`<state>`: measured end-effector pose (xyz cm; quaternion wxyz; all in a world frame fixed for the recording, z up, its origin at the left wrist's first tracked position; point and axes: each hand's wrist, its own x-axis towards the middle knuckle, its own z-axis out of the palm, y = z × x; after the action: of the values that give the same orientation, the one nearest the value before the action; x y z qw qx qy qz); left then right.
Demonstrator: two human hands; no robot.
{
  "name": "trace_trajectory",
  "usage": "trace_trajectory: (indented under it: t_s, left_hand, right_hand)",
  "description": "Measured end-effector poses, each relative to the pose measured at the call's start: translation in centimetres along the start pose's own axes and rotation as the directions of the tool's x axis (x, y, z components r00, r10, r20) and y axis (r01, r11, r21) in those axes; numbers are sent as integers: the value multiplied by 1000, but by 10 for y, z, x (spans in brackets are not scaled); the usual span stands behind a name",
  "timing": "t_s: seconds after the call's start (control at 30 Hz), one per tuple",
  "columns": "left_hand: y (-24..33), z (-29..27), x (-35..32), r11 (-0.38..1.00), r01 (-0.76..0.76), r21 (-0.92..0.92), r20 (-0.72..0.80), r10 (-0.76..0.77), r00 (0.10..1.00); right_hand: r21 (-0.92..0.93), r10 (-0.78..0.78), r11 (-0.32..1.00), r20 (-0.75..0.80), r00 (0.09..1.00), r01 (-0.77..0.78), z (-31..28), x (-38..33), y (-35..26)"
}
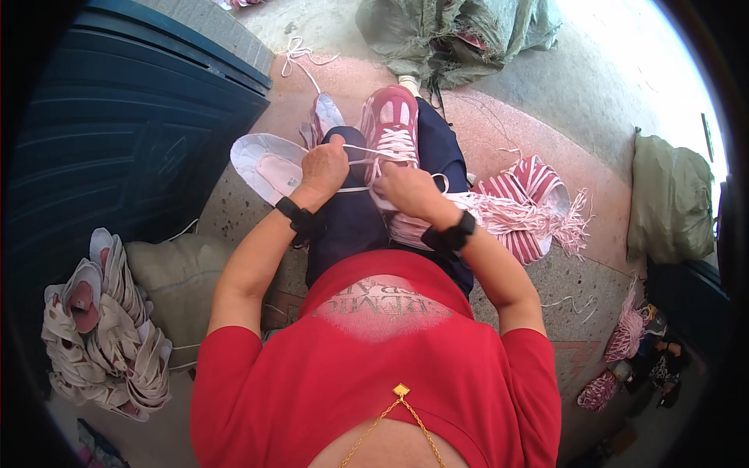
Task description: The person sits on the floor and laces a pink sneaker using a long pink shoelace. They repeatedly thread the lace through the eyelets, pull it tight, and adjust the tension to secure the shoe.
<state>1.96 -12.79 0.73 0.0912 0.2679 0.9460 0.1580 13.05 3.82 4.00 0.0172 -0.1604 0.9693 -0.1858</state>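
A pink shoe (389,107) rests across my lap, toe pointing away, with white shoelace (397,146) zigzagging up its front. My left hand (324,167) is closed on the lace and holds strands stretched out to the left of the shoe. At the shoe's near end, the fingers of my right hand (409,189) pinch together on lace; their tips are partly hidden. A small loop of lace shows beside that hand. Left of my knee lies a pale, flat shoe upper (265,161) with a pink inside.
Pink-and-white striped uppers (527,187) and a bundle of laces (507,214) lie to the right. A stack of pale uppers (117,335) leans by a beige sack (183,277) at left. Green sacks (484,39) stand ahead and at right (672,195). A blue door (140,140) borders the left.
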Motion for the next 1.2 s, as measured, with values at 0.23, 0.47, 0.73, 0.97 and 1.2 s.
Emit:
trace_trajectory:
  t_s: [0.23, 0.47, 0.73, 0.97, 1.2]
  left_hand:
    - [48, 20, 31, 970, -92, -226, 161, 131, 978]
    - [85, 32, 66, 931, -342, -123, 538, 353, 766]
    - [98, 29, 72, 835, -550, 7, 451, 488, 747]
    - [93, 60, 91, 385, 299, -873, 486, 648, 587]
    - [84, -17, 90, 825, 46, -563, 766, 500, 405]
  right_hand:
    - [826, 473, -399, -186, 861, 398, -162, -70, 35]
    - [886, 308, -391, -131, 942, 251, -156, -50, 24]
    - [906, 362, -372, -58, 931, 201, -132, -38, 23]
    - [847, 322, -506, 10, 947, 163, -150, -13, -5]
    - [779, 347, -592, 15, 938, 206, -206, -38, -10]
